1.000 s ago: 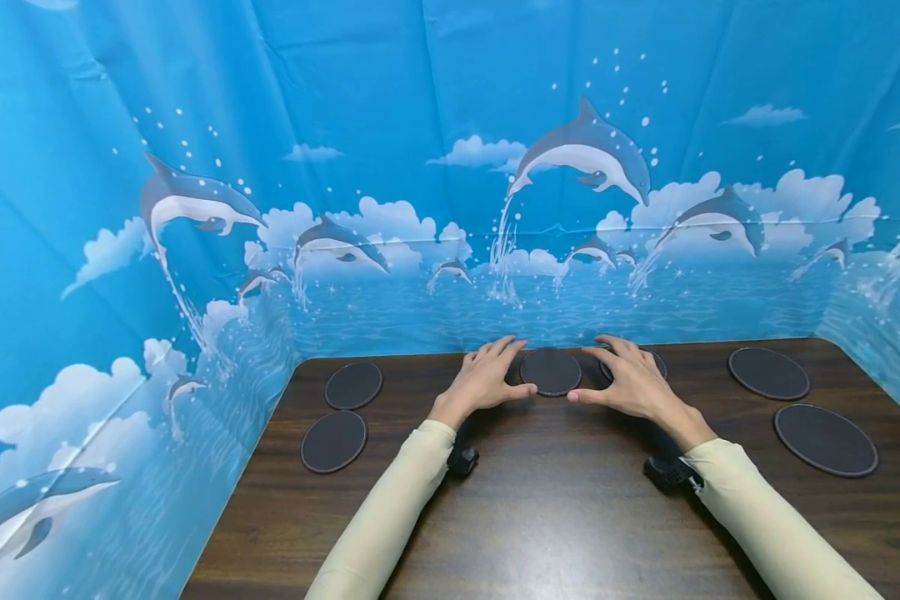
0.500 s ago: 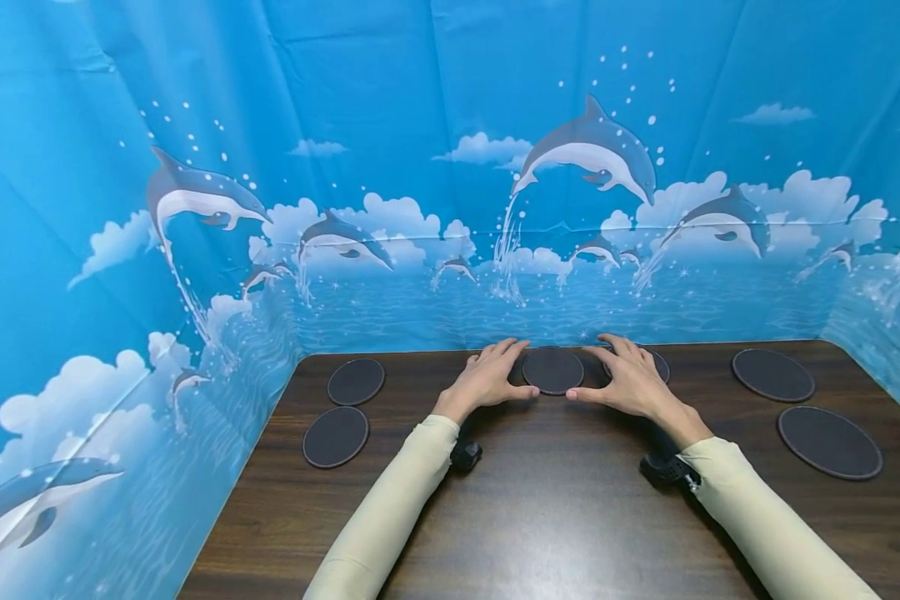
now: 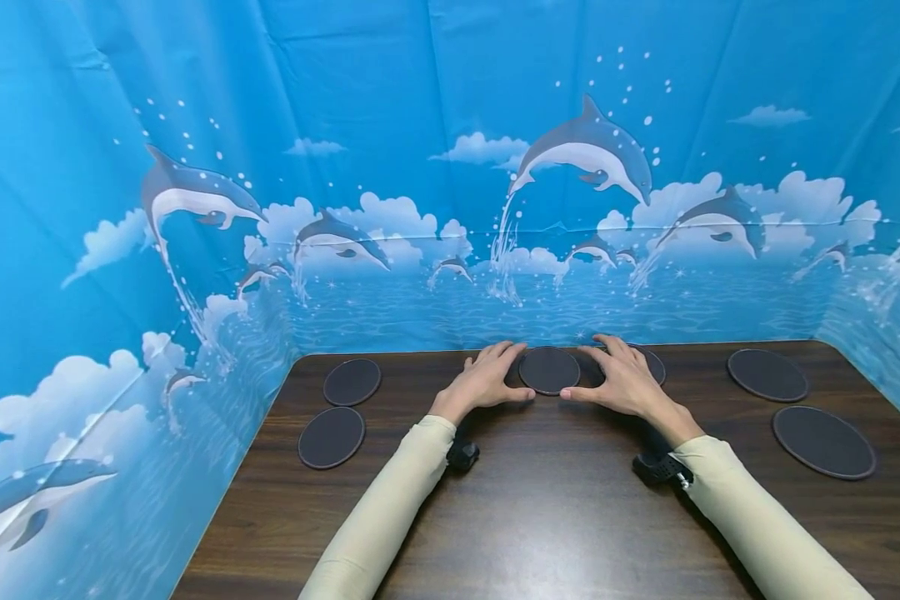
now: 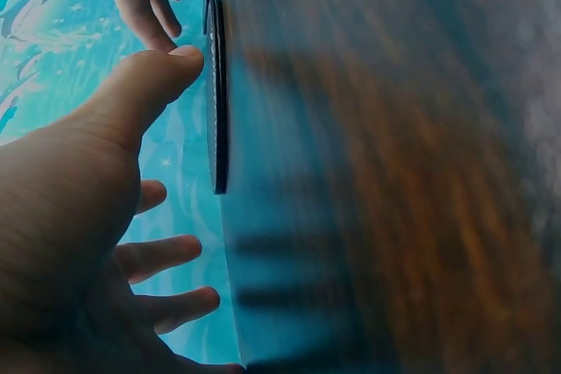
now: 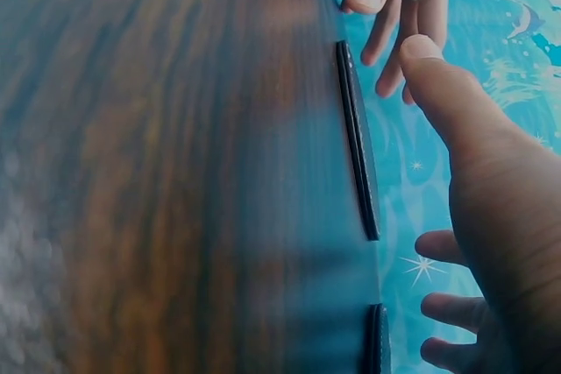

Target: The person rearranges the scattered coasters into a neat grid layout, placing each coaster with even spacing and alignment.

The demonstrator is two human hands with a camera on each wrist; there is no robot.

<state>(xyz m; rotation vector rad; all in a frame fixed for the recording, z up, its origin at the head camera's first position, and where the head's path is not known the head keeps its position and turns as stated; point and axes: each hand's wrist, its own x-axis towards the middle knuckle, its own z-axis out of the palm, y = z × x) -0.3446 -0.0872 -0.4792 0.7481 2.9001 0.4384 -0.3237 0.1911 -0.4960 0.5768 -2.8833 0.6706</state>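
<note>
A dark round coaster with a stitched rim lies flat at the table's far edge, between both hands. My left hand is at its left side, thumb and fingers spread apart in a C shape. On the right, my right hand mirrors it, thumb toward the coaster's near rim. Neither hand grips anything; in the right wrist view a gap shows between the right thumb and the coaster. Whether the left thumb touches the rim I cannot tell. My right hand partly hides another coaster.
Two coasters lie at the left, a far one and a near one. Two more lie at the right, one far, one nearer. A blue dolphin-print curtain rises behind the brown wooden table.
My right hand has shifted slightly left, closer to the middle coaster, and shows more of the coaster behind it. The left hand stays nearly still. The coasters keep their places.
</note>
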